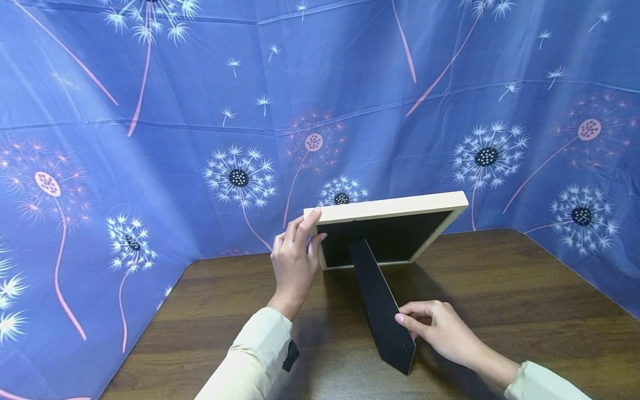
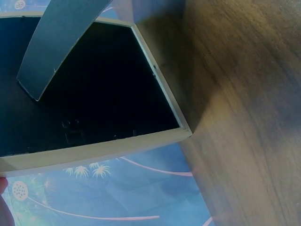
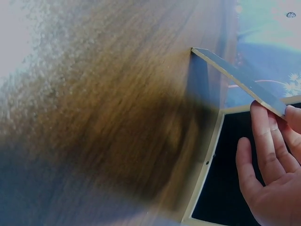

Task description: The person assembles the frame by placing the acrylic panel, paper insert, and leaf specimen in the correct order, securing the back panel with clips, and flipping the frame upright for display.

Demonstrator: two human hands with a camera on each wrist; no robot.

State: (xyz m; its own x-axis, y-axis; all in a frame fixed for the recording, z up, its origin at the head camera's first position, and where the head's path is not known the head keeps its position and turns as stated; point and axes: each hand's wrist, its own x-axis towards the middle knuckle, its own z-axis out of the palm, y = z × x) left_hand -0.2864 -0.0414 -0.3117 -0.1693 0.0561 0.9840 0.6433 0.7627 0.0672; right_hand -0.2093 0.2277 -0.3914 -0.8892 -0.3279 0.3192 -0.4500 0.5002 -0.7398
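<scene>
A picture frame [image 1: 390,209] with a cream rim and black back leans on the table, its back towards me. From that back slants a black easel leg [image 1: 382,311], its pointed end down near the tabletop. My left hand [image 1: 294,258] grips the frame's upper left corner, thumb on the back side and fingers over the edge. My right hand [image 1: 442,330] pinches the leg's right edge low down between thumb and fingers. The right wrist view shows that hand's fingers [image 3: 265,136] against the leg. Only a sliver of the left hand [image 2: 4,207] enters the left wrist view. The frame's front is hidden.
A brown wood-grain table [image 1: 500,278] lies beneath. Behind it and along its sides hangs a blue cloth [image 1: 380,139] printed with dandelions. A small black piece [image 1: 291,355] shows beside the left sleeve.
</scene>
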